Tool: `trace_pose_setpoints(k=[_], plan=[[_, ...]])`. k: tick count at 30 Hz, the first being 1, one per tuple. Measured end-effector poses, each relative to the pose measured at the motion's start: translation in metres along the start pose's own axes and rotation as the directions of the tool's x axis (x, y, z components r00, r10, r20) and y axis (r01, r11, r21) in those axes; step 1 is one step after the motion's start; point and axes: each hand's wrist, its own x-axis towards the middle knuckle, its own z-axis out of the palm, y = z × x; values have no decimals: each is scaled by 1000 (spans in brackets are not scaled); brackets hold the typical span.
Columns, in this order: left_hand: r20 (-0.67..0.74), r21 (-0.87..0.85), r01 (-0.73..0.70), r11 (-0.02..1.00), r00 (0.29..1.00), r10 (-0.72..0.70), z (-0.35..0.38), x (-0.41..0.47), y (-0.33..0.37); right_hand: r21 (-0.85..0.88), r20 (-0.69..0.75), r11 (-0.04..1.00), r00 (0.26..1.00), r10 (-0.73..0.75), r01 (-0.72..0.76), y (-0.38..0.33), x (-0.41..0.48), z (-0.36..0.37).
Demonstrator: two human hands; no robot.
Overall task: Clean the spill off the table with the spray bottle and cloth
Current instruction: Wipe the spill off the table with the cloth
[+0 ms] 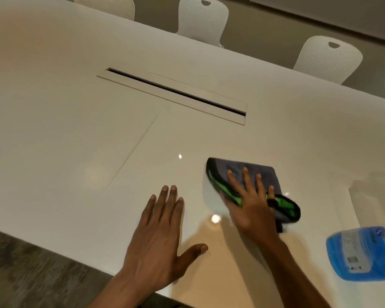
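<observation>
My right hand presses flat on a folded grey cloth with green and black trim, fingers spread over it on the white table. To the cloth's left, my left hand lies flat on the table with its fingers apart and holds nothing. A spray bottle filled with blue liquid stands at the right edge of view, blurred, with a white label facing me. The table surface around the cloth is glossy; I cannot make out a spill.
A long cable slot with a lid is set into the middle of the table. Three white perforated chairs stand along the far side. The table's near edge runs diagonally at lower left, with patterned carpet below it.
</observation>
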Motion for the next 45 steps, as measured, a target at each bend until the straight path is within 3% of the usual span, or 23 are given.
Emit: trace_pose_setpoints(k=[3,7,12,16,20,26,30,33,36,39,45], plan=[[-4,-13,1,1000,1000,-1,0,1,1,-30,85,997,994,68,-65,-11,55,-2],[27,-37,-5,999,1000,6,-5,2,-4,-9,72,994,992,-104,105,-40,82,-2],[-14,-72,-2,997,1000,1,-11,3,-20,22,89,954,950,-300,299,-58,41,2],[-11,-17,52,998,999,-53,-17,4,-36,8,47,931,929,-366,366,-45,-22,1],[-15,-36,95,995,995,-96,-21,2,-56,90,59,939,939,-339,333,-22,-42,-6],[-30,-22,92,995,995,-93,-22,0,-56,-36,37,993,993,-113,114,-42,45,7],[-24,-22,85,996,996,-86,-21,1,-59,52,94,981,977,-193,189,-83,67,9],[-20,-6,80,997,997,-80,-21,2,-60,47,8,957,958,-287,287,-95,31,9],[-7,-11,76,997,997,-76,-22,2,-60,10,20,945,945,-327,327,-88,-11,9],[7,-32,78,996,997,-77,-24,2,-61,88,16,945,948,-318,316,-67,-22,6],[27,2,85,996,996,-85,-26,3,-59,37,60,999,998,-32,30,-25,62,-6]])
